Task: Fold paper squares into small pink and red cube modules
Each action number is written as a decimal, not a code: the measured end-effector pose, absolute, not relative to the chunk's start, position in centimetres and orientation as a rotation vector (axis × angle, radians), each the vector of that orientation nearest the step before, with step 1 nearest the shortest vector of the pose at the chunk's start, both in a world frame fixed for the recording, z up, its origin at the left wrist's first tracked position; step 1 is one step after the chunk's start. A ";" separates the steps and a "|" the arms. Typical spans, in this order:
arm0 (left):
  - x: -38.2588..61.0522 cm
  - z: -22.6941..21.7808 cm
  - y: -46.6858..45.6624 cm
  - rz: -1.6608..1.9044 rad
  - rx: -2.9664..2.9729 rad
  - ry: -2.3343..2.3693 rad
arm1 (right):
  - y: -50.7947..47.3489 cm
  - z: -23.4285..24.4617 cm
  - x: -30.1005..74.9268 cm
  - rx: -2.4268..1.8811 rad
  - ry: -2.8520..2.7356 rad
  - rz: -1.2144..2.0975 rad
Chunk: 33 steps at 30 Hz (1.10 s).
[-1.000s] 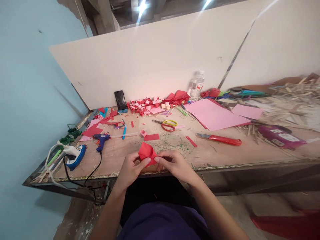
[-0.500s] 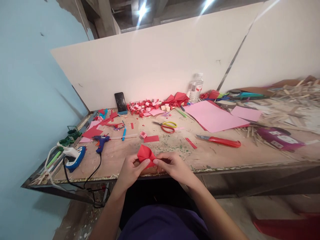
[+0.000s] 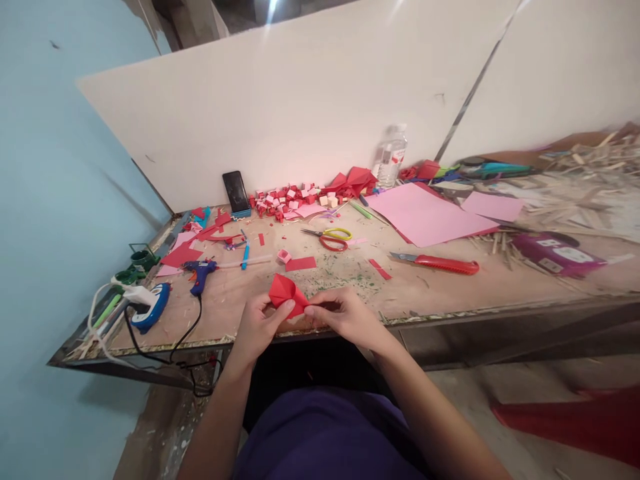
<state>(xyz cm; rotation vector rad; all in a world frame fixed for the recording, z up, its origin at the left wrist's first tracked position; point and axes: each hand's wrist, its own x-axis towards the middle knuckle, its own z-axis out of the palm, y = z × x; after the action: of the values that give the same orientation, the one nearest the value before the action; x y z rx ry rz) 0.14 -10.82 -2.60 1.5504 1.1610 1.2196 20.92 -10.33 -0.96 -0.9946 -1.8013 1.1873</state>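
A piece of folded red paper (image 3: pixel 287 291) is held over the table's front edge, creased and partly curled. My left hand (image 3: pixel 261 325) grips its left side, thumb on the near face. On the right, my right hand (image 3: pixel 339 313) pinches the paper's corner between thumb and fingers. Just beyond lie a flat red paper strip (image 3: pixel 301 264) and a small pink-and-red paper cube (image 3: pixel 284 257). Farther back are scissors (image 3: pixel 332 239) with yellow and red handles. A red utility knife (image 3: pixel 440 263) lies to the right, its blade pointing left.
At left are a blue glue gun (image 3: pixel 201 275) and a blue-and-white power strip (image 3: pixel 151 310) with cables. A phone (image 3: pixel 235 191), a heap of paper cubes (image 3: pixel 285 201) and a bottle (image 3: pixel 391 159) stand along the back. Pink sheets (image 3: pixel 433 213) and a purple packet (image 3: pixel 555 253) are at right.
The camera view has tilted down a little, so the table sits higher in the picture. Both hands keep hold of the red paper, with only a slight shift.
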 end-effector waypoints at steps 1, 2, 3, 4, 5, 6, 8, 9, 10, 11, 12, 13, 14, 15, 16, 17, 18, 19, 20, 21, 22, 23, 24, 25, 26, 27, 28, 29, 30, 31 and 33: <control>0.1 -2.6 -10.8 1.227 1.546 1.161 | -10.4 -0.8 21.0 -0.986 -1.803 1.194; 0.1 -2.5 -10.8 1.229 1.543 1.159 | -10.4 -0.7 21.0 -0.976 -1.799 1.203; 0.1 -2.4 -10.8 1.229 1.541 1.158 | -10.5 -0.6 21.1 -0.968 -1.793 1.212; 0.1 -2.4 -10.9 1.229 1.541 1.160 | -10.5 -0.5 21.1 -0.962 -1.787 1.222; 0.1 -2.3 -10.9 1.229 1.545 1.165 | -10.5 -0.5 21.1 -0.958 -1.781 1.230; 0.1 -2.3 -10.9 1.230 1.550 1.171 | -10.5 -0.5 21.1 -0.957 -1.779 1.234; 0.1 -2.3 -10.9 1.229 1.555 1.180 | -10.5 -0.6 21.1 -0.954 -1.782 1.245; 0.1 -2.3 -10.9 1.226 1.550 1.178 | -10.4 -0.6 21.0 -0.952 -1.779 1.251; 0.1 -2.3 -10.8 1.221 1.543 1.171 | -10.4 -0.7 21.0 -0.951 -1.772 1.258; 0.1 -2.4 -10.8 1.219 1.535 1.163 | -10.3 -0.7 21.0 -0.951 -1.765 1.266; 0.1 -2.4 -10.8 1.219 1.526 1.155 | -10.3 -0.8 20.9 -0.952 -1.758 1.273; 0.1 -2.4 -10.9 1.220 1.520 1.147 | -10.3 -0.8 20.9 -0.952 -1.753 1.276; 0.2 -2.3 -10.9 1.220 1.515 1.138 | -10.2 -0.8 20.9 -0.954 -1.746 1.276; 0.2 -2.3 -10.9 1.218 1.515 1.132 | -10.2 -0.8 20.9 -0.957 -1.739 1.276; 0.2 -2.2 -11.0 1.216 1.520 1.127 | -10.2 -0.7 20.9 -0.960 -1.726 1.274; 0.2 -2.2 -11.0 1.216 1.524 1.126 | -10.3 -0.7 20.9 -0.962 -1.711 1.272; 0.2 -2.1 -11.0 1.224 1.522 1.126 | -10.3 -0.7 20.9 -0.961 -1.695 1.273; 0.2 -2.1 -10.9 1.246 1.513 1.126 | -10.3 -0.7 20.8 -0.955 -1.683 1.279; 0.2 -2.1 -10.9 1.273 1.498 1.125 | -10.4 -0.7 20.8 -0.946 -1.678 1.291; 0.2 -2.1 -10.8 1.294 1.481 1.117 | -10.4 -0.7 20.7 -0.937 -1.682 1.304; 0.3 -2.1 -10.7 1.304 1.463 1.103 | -10.4 -0.7 20.7 -0.931 -1.691 1.313; 0.3 -2.0 -10.6 1.298 1.452 1.083 | -10.4 -0.7 20.6 -0.932 -1.697 1.314; 0.3 -2.0 -10.5 1.278 1.450 1.060 | -10.3 -0.8 20.6 -0.937 -1.690 1.311; 0.3 -2.0 -10.5 1.248 1.454 1.039 | -10.3 -0.8 20.5 -0.944 -1.661 1.309; 0.4 -1.9 -10.5 1.212 1.459 1.024 | -10.3 -0.8 20.5 -0.947 -1.610 1.316; 0.4 -1.9 -10.6 1.180 1.463 1.014 | -10.3 -0.9 20.5 -0.945 -1.544 1.339; 0.4 -1.8 -10.6 1.149 1.466 1.005 | -10.2 -0.9 20.5 -0.941 -1.471 1.372; 0.4 -1.8 -10.7 1.121 1.467 0.994 | -10.2 -0.9 20.6 -0.938 -1.397 1.406; 0.4 -1.9 -10.8 1.107 1.462 0.981 | -10.2 -1.0 20.7 -0.939 -1.332 1.430; 0.3 -2.0 -10.8 1.108 1.456 0.962 | -10.2 -1.0 20.7 -0.944 -1.284 1.438; 0.0 -2.2 -10.8 1.174 1.447 0.898 | -10.2 -1.1 20.9 -0.958 -1.253 1.416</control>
<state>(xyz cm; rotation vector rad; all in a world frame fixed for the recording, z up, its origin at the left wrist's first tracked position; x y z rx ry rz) 0.05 -10.77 -2.19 1.4474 0.8977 1.1736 20.86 -10.23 -1.06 -0.9576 -1.2530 1.4156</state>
